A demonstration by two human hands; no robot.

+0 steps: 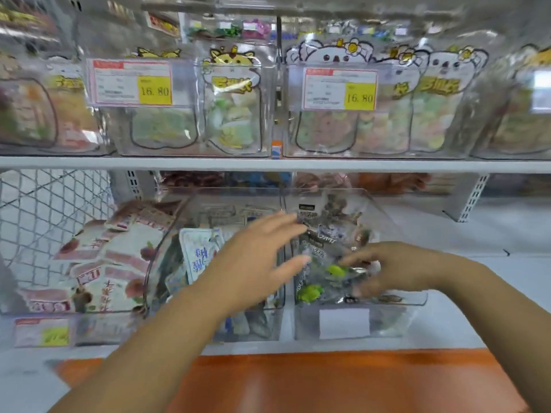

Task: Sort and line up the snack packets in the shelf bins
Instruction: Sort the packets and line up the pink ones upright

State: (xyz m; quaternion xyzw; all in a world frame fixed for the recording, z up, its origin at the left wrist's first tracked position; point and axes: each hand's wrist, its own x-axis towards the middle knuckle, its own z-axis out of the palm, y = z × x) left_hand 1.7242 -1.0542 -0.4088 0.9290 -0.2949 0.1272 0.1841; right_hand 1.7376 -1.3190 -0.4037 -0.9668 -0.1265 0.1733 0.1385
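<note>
On the lower shelf stand clear plastic bins. The right bin [411, 299] holds dark, silvery snack packets with green pieces [325, 281]. The middle bin [274, 320] holds pale blue-and-white packets [198, 254]. The left bin [98, 329] is piled with red-and-white packets [104, 257]. My left hand [256, 260] hovers over the divide between the middle and right bins, fingers straight and spread, holding nothing. My right hand [384, 269] reaches into the right bin, its fingers on the dark packets; blur hides whether they pinch one.
The upper shelf [268, 163] carries clear bins of cartoon-printed pouches [232, 105] with 16.80 price tags [131, 83]. A wire mesh panel [44, 210] closes the left side. The shelf to the right [492, 239] is bare white. An orange floor strip [328, 380] lies below.
</note>
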